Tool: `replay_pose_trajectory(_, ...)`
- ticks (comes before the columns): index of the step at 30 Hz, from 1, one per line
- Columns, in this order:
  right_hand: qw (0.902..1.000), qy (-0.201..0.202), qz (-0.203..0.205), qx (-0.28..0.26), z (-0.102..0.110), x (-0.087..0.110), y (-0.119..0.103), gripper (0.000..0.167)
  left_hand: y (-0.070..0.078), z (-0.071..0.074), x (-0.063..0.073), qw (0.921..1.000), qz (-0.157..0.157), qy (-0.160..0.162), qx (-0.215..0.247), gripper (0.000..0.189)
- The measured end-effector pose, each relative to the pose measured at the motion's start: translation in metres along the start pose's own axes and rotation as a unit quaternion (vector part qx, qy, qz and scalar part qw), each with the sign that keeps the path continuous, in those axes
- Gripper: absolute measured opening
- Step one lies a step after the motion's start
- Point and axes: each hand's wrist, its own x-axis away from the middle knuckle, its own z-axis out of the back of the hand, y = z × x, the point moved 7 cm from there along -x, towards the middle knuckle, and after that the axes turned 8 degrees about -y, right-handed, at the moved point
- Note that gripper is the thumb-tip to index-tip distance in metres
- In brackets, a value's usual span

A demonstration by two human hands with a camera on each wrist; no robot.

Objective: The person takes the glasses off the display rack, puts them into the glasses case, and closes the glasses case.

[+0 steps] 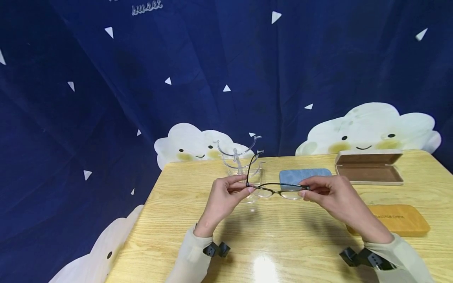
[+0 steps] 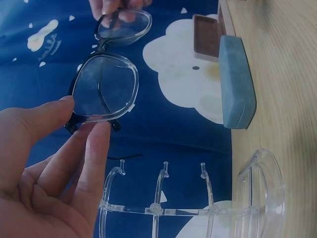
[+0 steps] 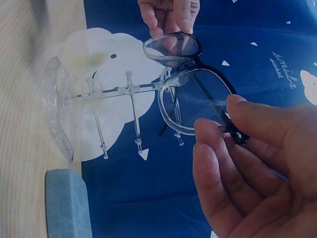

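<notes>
Black-rimmed eyeglasses (image 1: 276, 192) are held up above the table by both hands. At one end of the frame, my left hand (image 1: 223, 199) pinches the corner near the hinge between thumb and fingers. My right hand (image 1: 334, 195) pinches the opposite corner the same way. One temple sticks out away from me on the left; the other appears folded behind the lenses (image 3: 195, 101). Just beyond the left hand stands a clear plastic glasses stand (image 2: 188, 212) with several curved arms, none bearing glasses. A blue glasses case (image 2: 237, 82) lies behind the right hand, partly covered by it.
An open glasses case (image 1: 369, 182) with a brown lining sits at the back right of the wooden table (image 1: 170, 220). Nearer, an orange case (image 1: 403, 222) lies partly behind the right forearm. A dark blue curtain (image 1: 198, 51) with clouds and triangles hangs behind.
</notes>
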Motion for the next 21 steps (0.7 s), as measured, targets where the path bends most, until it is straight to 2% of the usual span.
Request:
replay_pose_trajectory(8,0.9999,-0.005,0.010,-0.003,-0.0010,-0.0007,-0.0007,0.012,-0.0011,0.0010,0.0002,1.0000,-0.004,0.007,-0.003,0.041)
replay_pose_trajectory(21,0.9979,-0.006,-0.006,-0.064,0.0002,-0.0032,0.0035,0.022,0.0020,0.0027,-0.0004,0.9997,-0.011,0.021,-0.003,0.039)
